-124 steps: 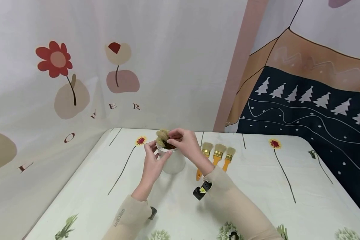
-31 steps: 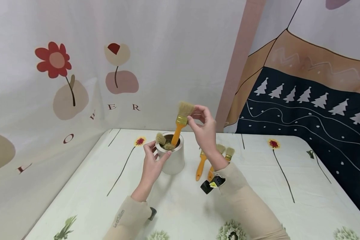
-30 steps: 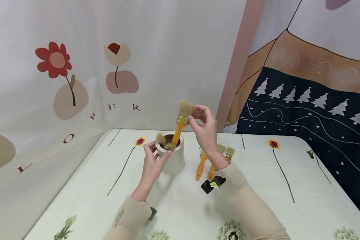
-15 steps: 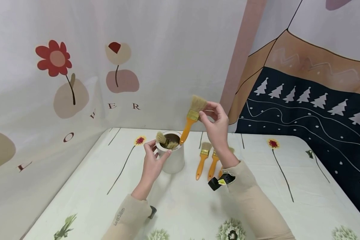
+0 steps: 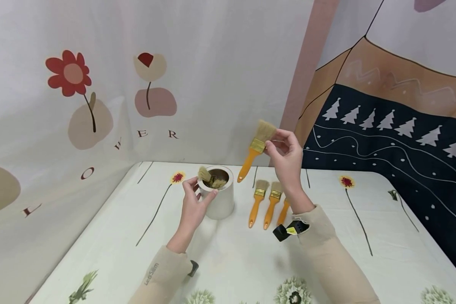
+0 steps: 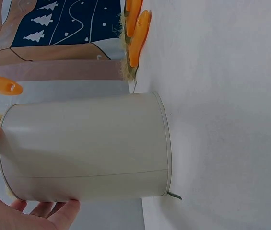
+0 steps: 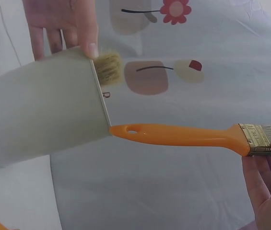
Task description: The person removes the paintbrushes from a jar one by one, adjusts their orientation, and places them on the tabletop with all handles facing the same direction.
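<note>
- Paintbrush (image 5: 255, 147) hangs in the air, tilted, at about half past one from the can (image 5: 221, 206) as the head view shows it, bristles toward one o'clock and orange handle toward seven; the handle's end is near the can's rim but apart from it.
- Right hand (image 5: 287, 164) pinches this brush between thumb and fingers at the metal band and bristles.
- Left hand (image 5: 194, 211), at the can's eight o'clock, grips it near the top, thumb by the rim and fingers against the side.
- Off-white and upright, the can stands on the table (image 5: 243, 270).
- Inside its mouth, one tuft of bristles (image 5: 204, 174) leans on the rim at ten o'clock; more bristles (image 5: 219, 183) sit lower, near five o'clock. Their handles are hidden.
- Three orange-handled brushes (image 5: 256, 207) lie in a row around the can's four o'clock, handles toward seven; the right wrist partly covers the outermost.
- Black wrist camera (image 5: 290, 230) sits on the right sleeve, another (image 5: 193, 268) on the left.
- Pale printed curtain (image 5: 220, 84) hangs at twelve o'clock, and a dark panel with white trees (image 5: 384, 143) at two.
</note>
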`<state>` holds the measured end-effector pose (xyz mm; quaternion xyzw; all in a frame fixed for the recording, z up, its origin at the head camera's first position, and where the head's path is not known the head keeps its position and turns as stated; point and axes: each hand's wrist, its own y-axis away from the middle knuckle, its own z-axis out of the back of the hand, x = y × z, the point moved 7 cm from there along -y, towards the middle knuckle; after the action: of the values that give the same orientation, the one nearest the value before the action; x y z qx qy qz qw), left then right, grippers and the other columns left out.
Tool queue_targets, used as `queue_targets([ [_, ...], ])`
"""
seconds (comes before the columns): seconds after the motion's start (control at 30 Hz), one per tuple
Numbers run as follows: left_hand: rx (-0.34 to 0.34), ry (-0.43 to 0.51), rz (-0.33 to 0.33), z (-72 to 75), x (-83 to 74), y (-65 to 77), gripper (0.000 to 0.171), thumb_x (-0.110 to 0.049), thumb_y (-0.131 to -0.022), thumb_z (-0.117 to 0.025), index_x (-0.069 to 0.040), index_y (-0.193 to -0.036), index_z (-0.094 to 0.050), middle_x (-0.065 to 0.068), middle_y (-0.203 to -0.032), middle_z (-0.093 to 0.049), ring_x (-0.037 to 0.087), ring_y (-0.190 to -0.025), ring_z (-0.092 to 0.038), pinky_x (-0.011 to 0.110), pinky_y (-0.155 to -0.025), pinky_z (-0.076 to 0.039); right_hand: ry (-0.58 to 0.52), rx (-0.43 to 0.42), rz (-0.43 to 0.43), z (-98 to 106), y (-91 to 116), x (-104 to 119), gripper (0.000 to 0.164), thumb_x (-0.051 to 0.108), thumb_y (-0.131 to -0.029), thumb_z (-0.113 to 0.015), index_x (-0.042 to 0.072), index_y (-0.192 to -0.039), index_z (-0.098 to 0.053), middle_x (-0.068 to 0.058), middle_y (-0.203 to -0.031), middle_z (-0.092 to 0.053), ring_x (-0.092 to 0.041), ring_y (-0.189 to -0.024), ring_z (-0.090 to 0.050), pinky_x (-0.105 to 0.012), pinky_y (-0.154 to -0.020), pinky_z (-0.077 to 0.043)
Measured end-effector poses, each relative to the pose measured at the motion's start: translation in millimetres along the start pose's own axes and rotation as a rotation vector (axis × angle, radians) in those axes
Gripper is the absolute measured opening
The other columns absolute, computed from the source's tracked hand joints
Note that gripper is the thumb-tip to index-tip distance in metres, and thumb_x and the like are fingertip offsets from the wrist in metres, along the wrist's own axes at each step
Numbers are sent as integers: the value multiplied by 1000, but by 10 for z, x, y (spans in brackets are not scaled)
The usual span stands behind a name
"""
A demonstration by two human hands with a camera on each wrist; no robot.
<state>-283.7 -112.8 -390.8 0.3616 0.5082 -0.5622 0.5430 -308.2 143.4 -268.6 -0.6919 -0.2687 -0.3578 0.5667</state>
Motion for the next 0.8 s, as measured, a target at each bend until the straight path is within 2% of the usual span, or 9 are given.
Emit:
queue_targets([
  [0.3,7,4,2,6,-7,-3,72,-20,-93,-70,-4,-144,-22,21,-157,-31,40,-149,-28,55,-124,-27,58,-32,-8,134,-27,-46,33,-1,-93,-64,-3,-125,-57,10,-104,-62,-10,-91,-63,-19,-77,-61],
  [0.5,4,9,3,7,3,-2,72,-20,-93,-70,-4,-144,-22,21,-156,-31,39,-149,-28,55,-124,-27,71,-43,-9,226,-32,-68,33,0,-93,-64,-4,-125,-56,10,-102,-62,-13,-91,-65,-23,-78,-62],
  [0.8,4,9,-3,3,-21,26,72,-21,-93,-70,-3,-144,-22,22,-156,-32,40,-149,-29,56,-123,-28,110,-72,-38,386,-45,-157,34,1,-94,-64,-4,-126,-55,12,-101,-62,-7,-91,-65,-21,-77,-61],
])
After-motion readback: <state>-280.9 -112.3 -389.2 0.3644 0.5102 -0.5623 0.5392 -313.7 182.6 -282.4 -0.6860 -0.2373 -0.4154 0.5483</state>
